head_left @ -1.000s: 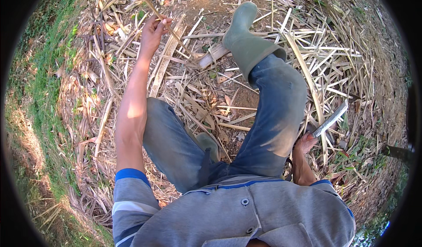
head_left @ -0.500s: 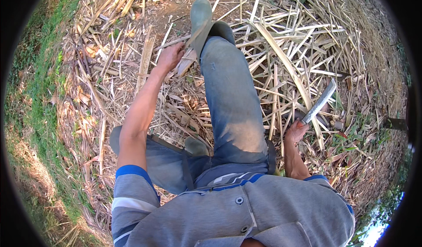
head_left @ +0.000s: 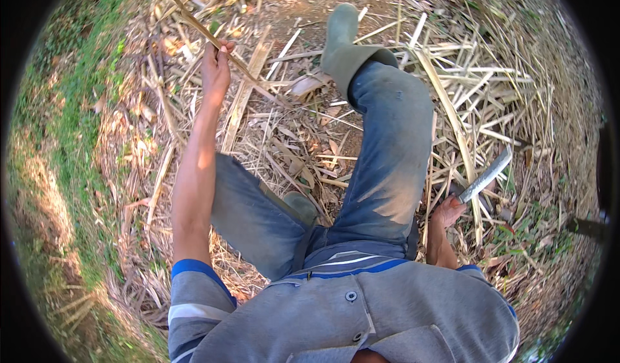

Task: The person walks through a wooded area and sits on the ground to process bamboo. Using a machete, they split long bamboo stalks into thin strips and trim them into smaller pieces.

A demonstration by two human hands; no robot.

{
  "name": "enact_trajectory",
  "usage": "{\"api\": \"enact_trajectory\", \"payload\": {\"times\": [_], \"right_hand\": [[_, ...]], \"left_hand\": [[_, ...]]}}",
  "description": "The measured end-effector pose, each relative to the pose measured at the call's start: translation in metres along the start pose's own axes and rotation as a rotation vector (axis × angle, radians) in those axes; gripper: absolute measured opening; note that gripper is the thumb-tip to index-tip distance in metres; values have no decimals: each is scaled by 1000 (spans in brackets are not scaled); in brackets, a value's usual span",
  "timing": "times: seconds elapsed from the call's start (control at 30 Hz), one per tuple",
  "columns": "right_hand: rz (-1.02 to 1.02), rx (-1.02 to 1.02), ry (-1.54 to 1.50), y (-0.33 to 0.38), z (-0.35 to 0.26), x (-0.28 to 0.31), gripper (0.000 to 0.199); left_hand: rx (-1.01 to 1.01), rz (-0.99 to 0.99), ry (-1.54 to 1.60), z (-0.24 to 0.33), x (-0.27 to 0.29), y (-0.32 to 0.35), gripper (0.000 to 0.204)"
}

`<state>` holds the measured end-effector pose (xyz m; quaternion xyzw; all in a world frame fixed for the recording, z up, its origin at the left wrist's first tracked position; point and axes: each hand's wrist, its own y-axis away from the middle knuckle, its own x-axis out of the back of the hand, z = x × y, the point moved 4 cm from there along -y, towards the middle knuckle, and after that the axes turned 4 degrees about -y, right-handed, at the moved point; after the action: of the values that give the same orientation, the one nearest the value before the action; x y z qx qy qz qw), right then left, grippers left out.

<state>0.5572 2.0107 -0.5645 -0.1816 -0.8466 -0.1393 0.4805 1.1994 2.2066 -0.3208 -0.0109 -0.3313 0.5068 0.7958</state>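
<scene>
My left hand (head_left: 216,66), arm stretched forward, is closed around a long thin brown strip of split wood or bamboo (head_left: 194,22). The strip slants from the far left down toward the middle, both ends sticking out past the fingers. At my right side, low beside the thigh, my right hand (head_left: 447,212) grips a machete (head_left: 487,174). Its curved grey blade points forward and to the right; the fingers cover the handle. A broad pale strip (head_left: 247,92) lies on the ground just right of my left hand.
My right leg, in a green rubber boot (head_left: 341,37), reaches forward between the hands. Many pale split strips (head_left: 478,85) lie heaped at the far right, one long strip (head_left: 452,111) across them. Dry leaves cover the ground; green grass (head_left: 71,150) borders the left.
My left hand has swung forward and left, away from the boot, carrying the brown strip. The view has shifted, so legs and machete appear farther right; the right hand still holds the machete.
</scene>
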Motion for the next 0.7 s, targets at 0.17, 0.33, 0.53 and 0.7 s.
{"api": "enact_trajectory", "payload": {"times": [0.17, 0.33, 0.53, 0.7], "right_hand": [[-15, -53, 55, 9, 0, 12, 41], [-60, 42, -12, 1, 17, -7, 42], [-65, 20, 40, -13, 31, -14, 50], [66, 27, 61, -4, 5, -3, 45]], "left_hand": [[-46, 726, 68, 7, 77, 5, 15], [209, 1015, 763, -17, 118, 15, 19], [351, 860, 691, -74, 81, -2, 30], [513, 728, 587, -119, 47, -24, 37]]}}
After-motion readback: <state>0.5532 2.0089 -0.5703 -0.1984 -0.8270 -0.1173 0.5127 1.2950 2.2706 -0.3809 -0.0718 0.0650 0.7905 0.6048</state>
